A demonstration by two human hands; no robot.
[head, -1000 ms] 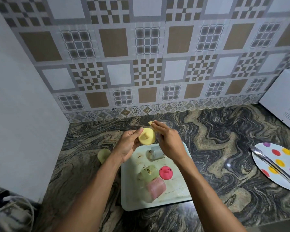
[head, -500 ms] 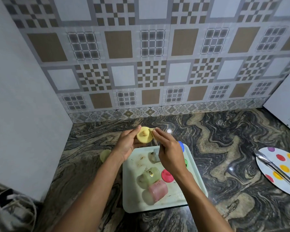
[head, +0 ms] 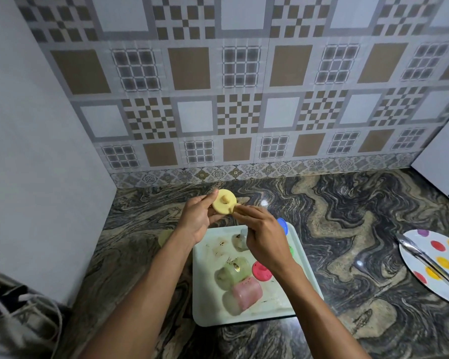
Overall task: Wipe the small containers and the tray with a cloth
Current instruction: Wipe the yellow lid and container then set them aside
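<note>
The tray (head: 205, 294) sits on the counter (head: 347, 229) near its front edge, with containers (head: 235, 272) lying inside. Above the tray's far edge, the left hand (head: 196, 221) and right hand (head: 263, 237) hold a lid (head: 224, 205). A plate (head: 411, 263) bearing tongs (head: 430, 263) lies at the right edge.

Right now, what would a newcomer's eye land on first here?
The yellow lid, raised over the dark swirled counter: the left hand grips it and the right hand pinches its edge. Below them, the pale tray holds a pink container lying on its side beside a green container and a red lid. At far right sits a polka-dot plate with a metal utensil across it.
</note>
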